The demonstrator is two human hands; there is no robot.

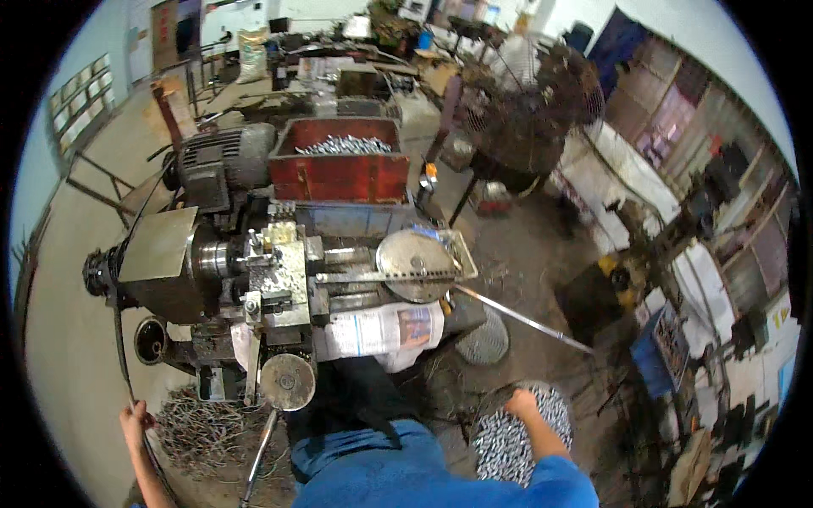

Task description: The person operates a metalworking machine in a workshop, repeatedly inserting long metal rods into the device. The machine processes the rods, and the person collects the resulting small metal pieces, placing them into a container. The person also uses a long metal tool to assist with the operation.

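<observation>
My left hand point(135, 415) is closed around a long dark rod point(124, 360) that slopes down beside the lathe point(157, 267). Over on the right, my right hand point(521, 404) reaches into a round container heaped with small shiny metal pieces point(500, 449). Its fingers curl down at the top of the heap, and what they hold is hidden. Between my arms stands the machine's carriage point(284, 267), with a round handwheel point(288, 381) and a metal lever point(261, 457) below it.
A red box point(339, 173) of metal pieces stands behind the lathe, near a motor point(224, 152). Newspaper point(381, 330) covers the machine's front. Tangled metal shavings point(207, 432) lie at lower left. A long metal bar point(529, 320) juts right. A dark fan point(533, 110) stands farther back.
</observation>
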